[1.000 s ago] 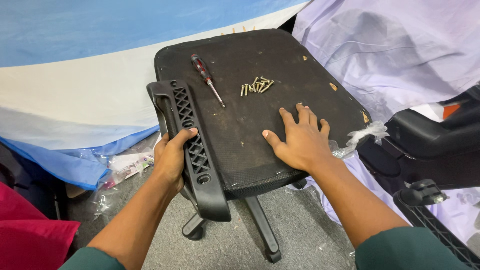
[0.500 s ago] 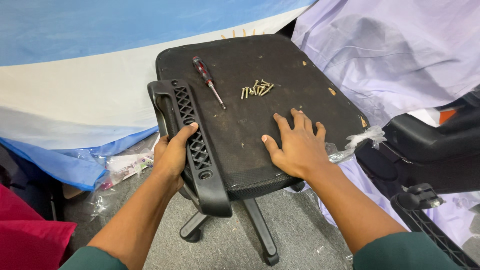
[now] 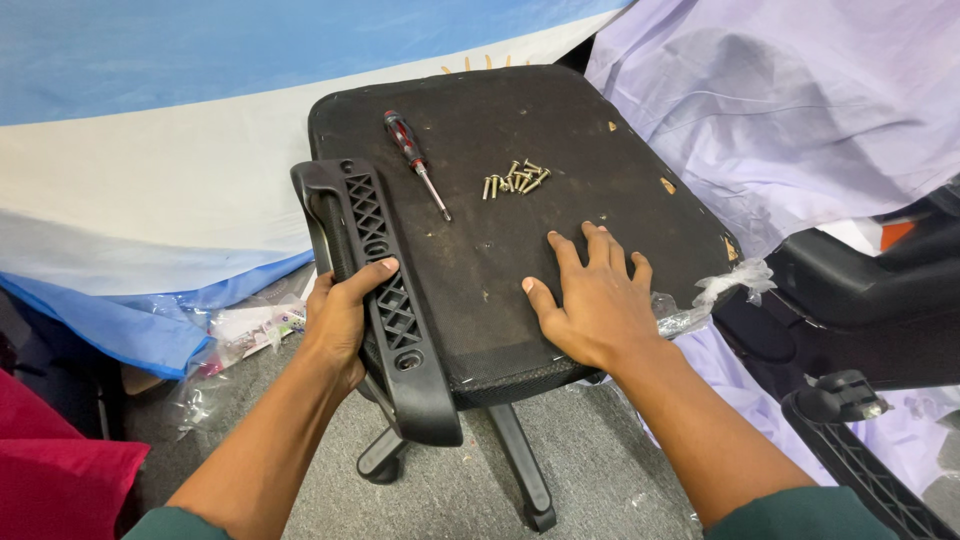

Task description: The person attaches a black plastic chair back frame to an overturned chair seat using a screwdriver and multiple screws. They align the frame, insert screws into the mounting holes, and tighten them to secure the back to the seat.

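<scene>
A black office chair seat (image 3: pixel 520 110) lies upside down on its base, its flat underside facing up. My left hand (image 3: pixel 340 320) grips a black plastic armrest (image 3: pixel 385 300) with a lattice pattern against the seat's left edge. My right hand (image 3: pixel 595 300) rests flat, fingers spread, on the seat near its front edge. A screwdriver (image 3: pixel 415 160) with a red and black handle lies on the seat beyond the armrest. Several brass screws (image 3: pixel 515 180) sit in a small pile to its right.
The chair's black legs (image 3: pixel 520 470) stand on grey carpet. A blue and white cloth (image 3: pixel 150 150) hangs at the left, a pale lilac sheet (image 3: pixel 780 110) at the right. Other black chair parts (image 3: pixel 860 300) and a second armrest (image 3: pixel 860 450) lie right. Plastic wrapping (image 3: pixel 240 335) lies on the floor.
The view has shifted a little. Both hands stay in place, the left on the armrest, the right flat on the seat.
</scene>
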